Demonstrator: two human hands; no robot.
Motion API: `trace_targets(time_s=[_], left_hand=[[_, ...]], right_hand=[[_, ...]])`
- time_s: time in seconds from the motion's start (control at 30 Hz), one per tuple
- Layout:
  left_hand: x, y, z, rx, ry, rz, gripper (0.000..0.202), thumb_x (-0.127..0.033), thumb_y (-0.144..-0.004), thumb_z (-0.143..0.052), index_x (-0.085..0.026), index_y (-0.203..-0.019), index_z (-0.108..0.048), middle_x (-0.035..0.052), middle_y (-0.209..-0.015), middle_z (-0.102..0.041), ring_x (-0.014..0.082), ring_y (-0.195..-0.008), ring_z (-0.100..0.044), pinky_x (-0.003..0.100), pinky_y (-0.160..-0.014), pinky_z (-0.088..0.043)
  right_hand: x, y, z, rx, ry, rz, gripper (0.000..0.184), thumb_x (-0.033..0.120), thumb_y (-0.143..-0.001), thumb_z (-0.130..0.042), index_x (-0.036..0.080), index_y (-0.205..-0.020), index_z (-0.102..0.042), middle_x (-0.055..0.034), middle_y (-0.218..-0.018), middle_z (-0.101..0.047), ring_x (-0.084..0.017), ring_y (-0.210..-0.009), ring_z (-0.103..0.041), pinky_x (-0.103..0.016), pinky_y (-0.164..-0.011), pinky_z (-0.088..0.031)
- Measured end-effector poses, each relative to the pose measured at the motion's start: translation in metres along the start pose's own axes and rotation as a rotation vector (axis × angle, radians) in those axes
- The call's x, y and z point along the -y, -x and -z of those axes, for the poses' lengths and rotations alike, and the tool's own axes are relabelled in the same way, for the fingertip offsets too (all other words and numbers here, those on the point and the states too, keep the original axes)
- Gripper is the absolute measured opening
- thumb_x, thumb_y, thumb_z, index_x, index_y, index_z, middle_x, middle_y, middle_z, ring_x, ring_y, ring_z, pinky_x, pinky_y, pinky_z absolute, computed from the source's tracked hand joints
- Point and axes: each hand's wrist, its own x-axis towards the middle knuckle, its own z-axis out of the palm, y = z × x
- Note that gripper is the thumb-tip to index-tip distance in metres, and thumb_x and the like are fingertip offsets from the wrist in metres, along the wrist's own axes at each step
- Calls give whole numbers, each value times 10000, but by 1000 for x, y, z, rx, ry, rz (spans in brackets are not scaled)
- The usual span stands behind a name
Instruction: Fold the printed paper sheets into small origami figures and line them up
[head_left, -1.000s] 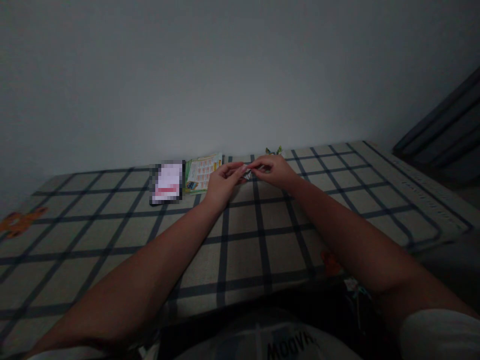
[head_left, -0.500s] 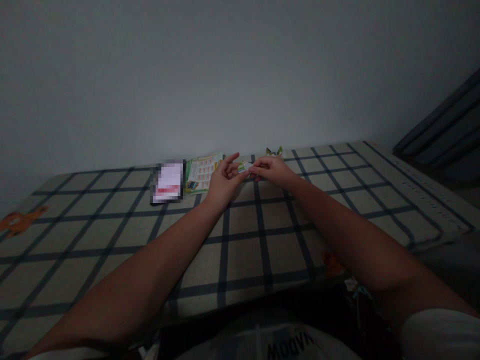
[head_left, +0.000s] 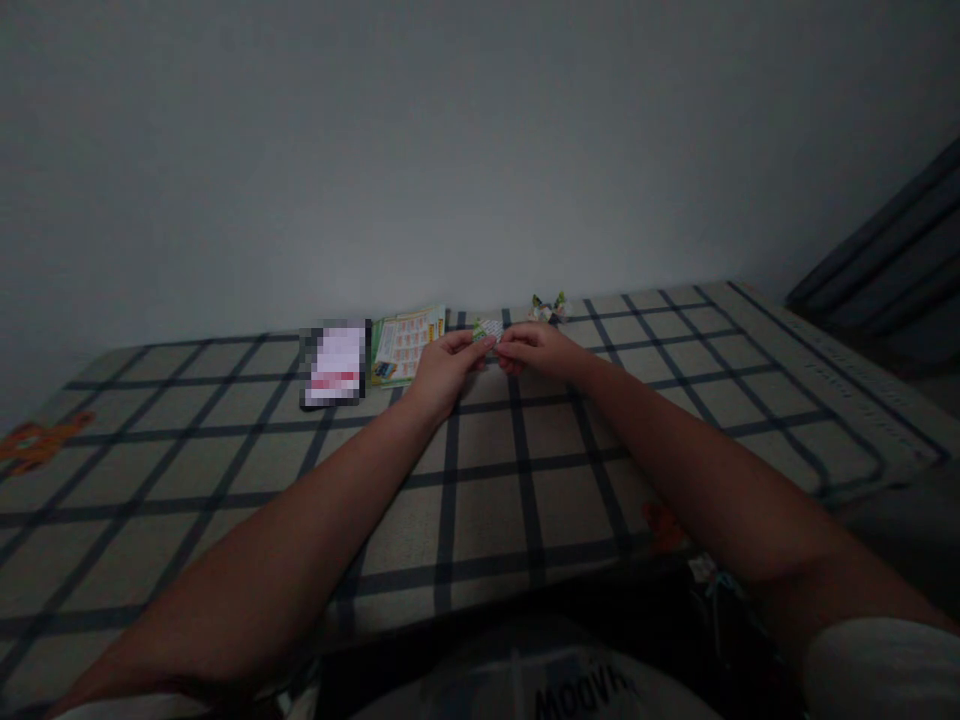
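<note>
Both arms reach forward over a bed with a checked sheet (head_left: 525, 480). My left hand (head_left: 444, 368) and my right hand (head_left: 534, 352) meet near the far edge, each pinching one side of a small green and white piece of paper (head_left: 487, 330) held just above the sheet. The fingers of both hands are curled together around it. Its folds are too small and dim to make out.
A lit phone screen (head_left: 335, 363) lies flat to the left of my hands, next to a green printed leaflet (head_left: 406, 344). A small folded paper figure (head_left: 547, 305) sits by the wall behind my right hand. A dark frame (head_left: 892, 270) rises at the right.
My left hand's fingers opened half a second ago, then closed again on the paper. The paper has turned upward between the fingertips. Both hands stayed in the same spot.
</note>
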Motion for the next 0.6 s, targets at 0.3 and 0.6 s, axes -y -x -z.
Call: trace_targets(time_s=[0.3, 0.6], left_hand=[[-4, 1, 1, 56, 114, 117, 366, -488, -672, -849, -168, -772, -701, 13, -707, -649, 101, -584, -555, 236, -552, -469], [4, -3, 4, -4, -24, -91, 360, -509, -698, -844, -187, -842, -771, 36, -805, -727, 119, -651, -601, 251, -613, -481]], right_hand=[[2, 3, 1, 67, 136, 112, 315, 433, -906, -590, 164, -744, -607, -9, -671, -652, -117, -637, -588, -254, -627, -454], [7, 5, -1, 83, 158, 78, 349, 464, -910, -572, 169, -724, -586, -2, -663, -630, -115, -625, -563, -256, -614, -416]])
